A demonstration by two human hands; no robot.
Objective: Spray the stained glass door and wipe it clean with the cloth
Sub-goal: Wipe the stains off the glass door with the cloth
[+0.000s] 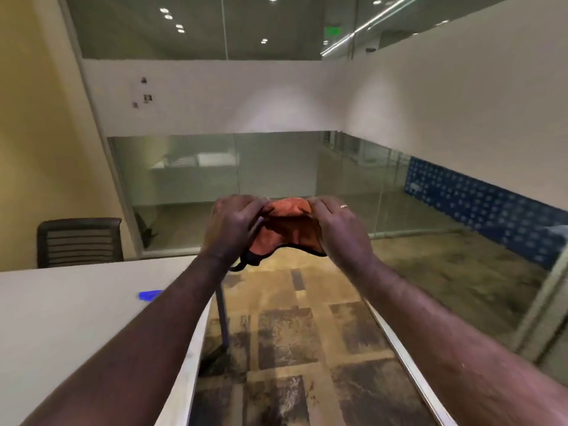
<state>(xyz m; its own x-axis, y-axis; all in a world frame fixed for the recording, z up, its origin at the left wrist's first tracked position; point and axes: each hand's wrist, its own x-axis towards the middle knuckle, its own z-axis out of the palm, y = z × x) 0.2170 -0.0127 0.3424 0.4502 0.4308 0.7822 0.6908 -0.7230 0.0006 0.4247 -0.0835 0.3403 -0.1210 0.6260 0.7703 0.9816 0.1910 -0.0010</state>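
Both hands pinch the crumpled orange microfibre cloth with dark edging (289, 229) at chest height: left hand (233, 229) closed on its left end, right hand (341, 232) on its right, cloth's long axis running between them. Glass partition (430, 195) lies ahead-right, nearer the right hand. Blue object on white table (61, 318), left; spray bottle not identifiable.

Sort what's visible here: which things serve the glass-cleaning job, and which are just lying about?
For the job:
orange cloth, held by the left hand and right hand
glass panels

Lying about:
white table
blue object on it
black chair
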